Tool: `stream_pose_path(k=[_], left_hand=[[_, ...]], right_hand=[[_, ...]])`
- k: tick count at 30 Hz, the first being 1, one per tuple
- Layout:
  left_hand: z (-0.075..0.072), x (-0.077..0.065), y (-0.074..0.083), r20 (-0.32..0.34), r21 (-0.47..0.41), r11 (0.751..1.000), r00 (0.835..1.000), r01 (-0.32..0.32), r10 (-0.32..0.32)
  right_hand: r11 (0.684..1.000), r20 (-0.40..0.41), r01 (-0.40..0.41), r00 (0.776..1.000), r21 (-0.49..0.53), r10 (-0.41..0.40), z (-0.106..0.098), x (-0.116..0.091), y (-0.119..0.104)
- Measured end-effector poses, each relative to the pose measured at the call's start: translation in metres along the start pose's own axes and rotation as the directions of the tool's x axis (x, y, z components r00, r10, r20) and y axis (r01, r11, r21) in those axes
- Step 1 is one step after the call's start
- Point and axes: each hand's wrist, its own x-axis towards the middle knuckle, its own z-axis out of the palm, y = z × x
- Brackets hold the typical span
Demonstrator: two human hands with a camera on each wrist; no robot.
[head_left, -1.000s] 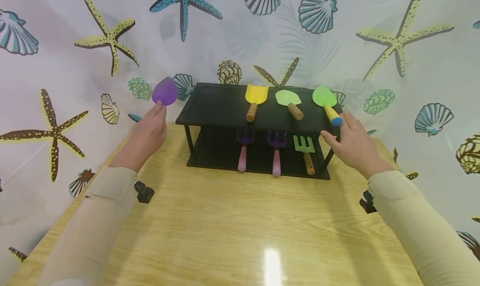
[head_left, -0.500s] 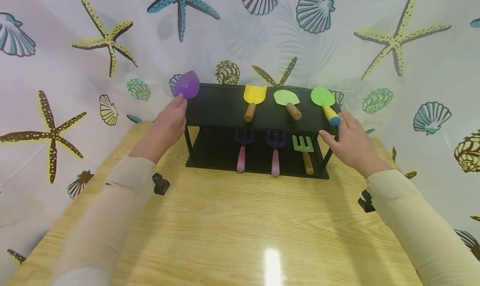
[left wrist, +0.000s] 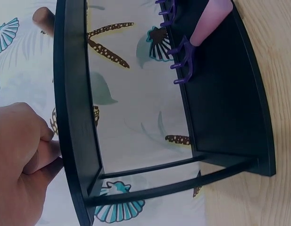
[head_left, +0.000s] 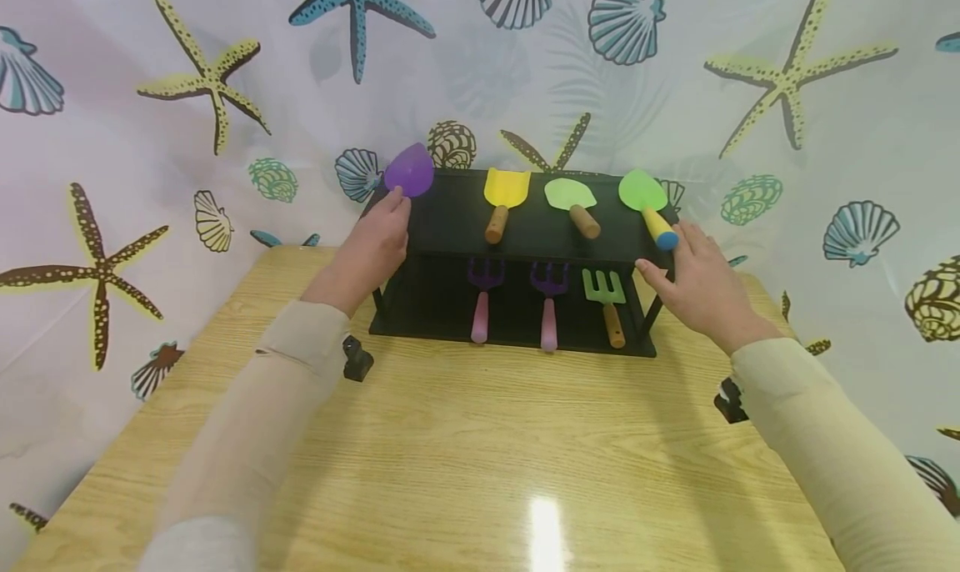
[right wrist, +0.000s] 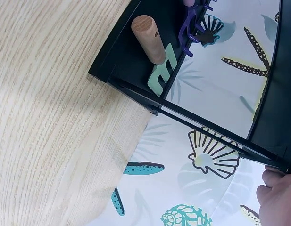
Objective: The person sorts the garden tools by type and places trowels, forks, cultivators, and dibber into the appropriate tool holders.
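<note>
My left hand (head_left: 378, 238) grips a purple toy shovel (head_left: 410, 170) by its handle, over the left end of the black two-tier rack (head_left: 450, 237). The left wrist view shows a bit of the pinkish handle (left wrist: 45, 154) between thumb and fingers; the rest is hidden. Fairly straight fingers of my right hand (head_left: 705, 284) rest against the rack's right end, the thumb near its front edge. Beside them lies a green shovel (head_left: 642, 190) with a yellow handle and blue tip. Further left on the top tier are a pale green shovel (head_left: 568, 193) and a yellow shovel (head_left: 506, 187), both wooden-handled.
On the lower tier lie two purple hand forks with pink handles, one left (head_left: 480, 315) and one in the middle (head_left: 549, 322), and a green fork (head_left: 604, 287) with a wooden handle. The rack stands on a wooden table (head_left: 480, 439) before a shell-patterned curtain (head_left: 300, 80).
My left hand has carried the purple shovel rightward, from beside the rack to over the left end of its top tier. The right hand has stayed at the rack's right end.
</note>
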Motion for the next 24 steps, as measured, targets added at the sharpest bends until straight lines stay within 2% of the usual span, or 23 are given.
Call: stream_pose_path(k=[2,3,5,12,20,24], left_hand=[[0.002,0.003,0.003,-0.007,-0.053,0.998,1.0,0.016,-0.016],[0.003,0.004,0.005,-0.049,-0.193,0.98,0.998,0.039,-0.049],[0.005,0.006,0.007,-0.052,-0.224,0.973,0.997,0.047,-0.06],[0.012,0.01,0.009,-0.078,-0.227,0.974,0.996,0.029,-0.048],[0.011,0.017,0.011,0.013,-0.253,0.963,0.996,0.093,-0.093],[0.011,0.02,0.011,0.023,-0.269,0.957,0.994,0.105,-0.102]], right_hand=[[1.0,-0.001,-0.001,1.0,-0.005,0.001,0.0,0.0,0.0],[1.0,-0.002,-0.001,1.0,-0.005,0.001,0.0,0.0,0.0],[1.0,0.0,-0.003,1.0,-0.006,0.003,-0.001,0.0,-0.001],[1.0,0.007,-0.006,1.0,-0.004,0.006,-0.001,0.0,-0.001],[1.0,-0.005,0.0,1.0,-0.004,0.0,0.0,0.0,0.0],[1.0,0.0,-0.001,1.0,-0.005,0.001,0.0,0.001,0.0]])
